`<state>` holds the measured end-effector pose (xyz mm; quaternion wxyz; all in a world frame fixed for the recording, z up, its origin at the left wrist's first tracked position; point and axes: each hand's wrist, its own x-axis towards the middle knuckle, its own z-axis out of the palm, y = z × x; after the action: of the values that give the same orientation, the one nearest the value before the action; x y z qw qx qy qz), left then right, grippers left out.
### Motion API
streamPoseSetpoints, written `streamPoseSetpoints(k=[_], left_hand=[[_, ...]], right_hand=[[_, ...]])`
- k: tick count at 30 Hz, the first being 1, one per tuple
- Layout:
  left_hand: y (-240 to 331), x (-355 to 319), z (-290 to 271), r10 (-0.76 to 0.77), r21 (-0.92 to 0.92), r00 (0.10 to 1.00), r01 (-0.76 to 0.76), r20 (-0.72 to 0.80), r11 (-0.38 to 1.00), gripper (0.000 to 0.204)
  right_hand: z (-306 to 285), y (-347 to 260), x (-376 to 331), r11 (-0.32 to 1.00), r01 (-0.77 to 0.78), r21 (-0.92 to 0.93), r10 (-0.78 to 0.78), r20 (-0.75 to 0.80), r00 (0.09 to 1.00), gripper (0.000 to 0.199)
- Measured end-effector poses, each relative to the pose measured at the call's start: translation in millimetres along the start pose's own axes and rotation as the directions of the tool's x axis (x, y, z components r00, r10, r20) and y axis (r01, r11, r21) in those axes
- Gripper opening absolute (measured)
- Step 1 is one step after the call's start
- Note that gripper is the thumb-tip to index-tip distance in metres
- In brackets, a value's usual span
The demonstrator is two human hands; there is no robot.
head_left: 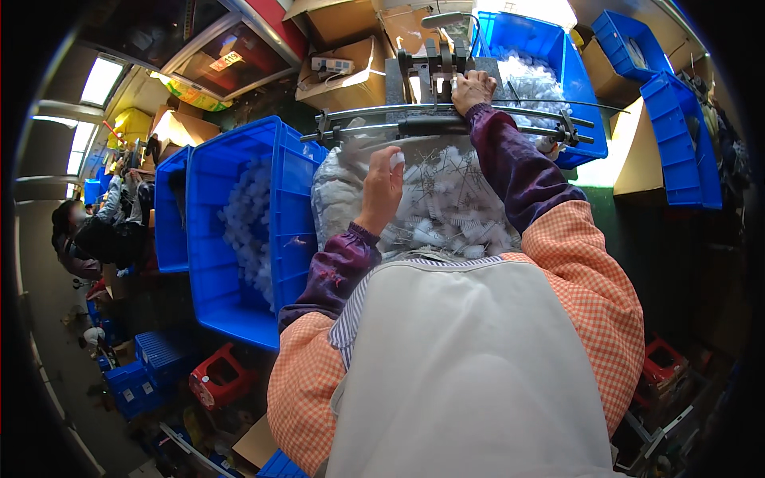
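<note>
Above the clear plastic bag of small white parts (446, 203), the left hand (385, 190) hovers with fingers curled, pinching one small white piece (396, 160) at its fingertips. Farther forward, the right hand (472, 90) rests closed on the grey metal machine (434, 68), just behind two curved metal rails (446, 119) that cross over the bag's far edge. Left of the bag stands a blue bin (239, 231) holding more white parts. Another blue bin (550, 56) sits beyond the machine, to the right.
</note>
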<state>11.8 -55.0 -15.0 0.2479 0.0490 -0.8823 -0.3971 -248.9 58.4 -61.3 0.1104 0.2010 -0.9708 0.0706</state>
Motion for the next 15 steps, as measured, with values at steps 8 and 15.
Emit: streamPoseSetpoints(k=[8, 15], left_hand=[[-12, -4, -9, -0.294, -0.254, 0.955, 0.294, 0.037, 0.921, 0.012], [-8, 1, -8, -0.006, -0.306, 1.000, -0.003, -0.030, 0.952, 0.009]], right_hand=[[-12, 32, -2, 1.000, -0.021, -0.022, 0.022, 0.049, 0.999, 0.030], [-4, 79, 15, 0.995, -0.065, 0.079, 0.053, 0.142, 0.988, 0.030]])
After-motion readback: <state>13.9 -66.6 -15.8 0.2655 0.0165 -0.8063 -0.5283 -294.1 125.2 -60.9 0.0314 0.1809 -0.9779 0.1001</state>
